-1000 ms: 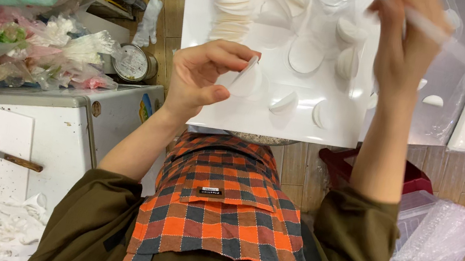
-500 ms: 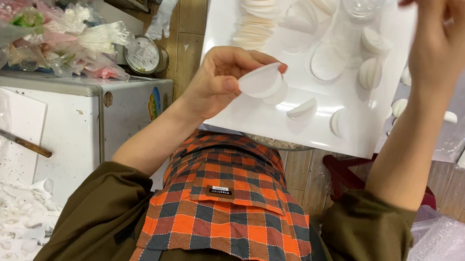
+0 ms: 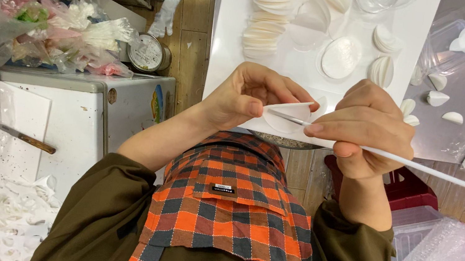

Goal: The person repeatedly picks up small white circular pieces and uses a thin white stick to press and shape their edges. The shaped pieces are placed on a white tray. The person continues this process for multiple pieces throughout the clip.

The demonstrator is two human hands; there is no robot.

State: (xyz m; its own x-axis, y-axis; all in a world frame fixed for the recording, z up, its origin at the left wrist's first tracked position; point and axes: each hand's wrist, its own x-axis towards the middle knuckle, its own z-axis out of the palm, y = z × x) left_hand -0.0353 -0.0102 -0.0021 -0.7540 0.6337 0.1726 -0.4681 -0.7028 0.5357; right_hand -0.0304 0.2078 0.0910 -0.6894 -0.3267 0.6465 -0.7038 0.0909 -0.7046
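Over the near edge of the white board (image 3: 229,35), both hands meet above the checked apron (image 3: 231,212). Left hand (image 3: 244,98) pinches a folded white paper round (image 3: 289,113) between thumb and forefinger, fingers closed on it, fold held up just off the board's near edge. Right hand (image 3: 364,130) is closed around a thin white stick (image 3: 427,169), its tip touching the folded round's face; the stick's long end runs out to the right past the board. Farther up the board: a stack of cream paper discs (image 3: 267,10), a flat white round (image 3: 340,57), more folded pieces (image 3: 381,70). Left of the board, a small round tin (image 3: 148,53) on a white cabinet (image 3: 77,117).

Doing this well, as a judgement: keep the pinch close to the fold so the thin paper doesn't flex, and steady the right hand against the left. Light pressure at the tip, or the paper likely creases or tears. Can't tell whether anything is on the tip.
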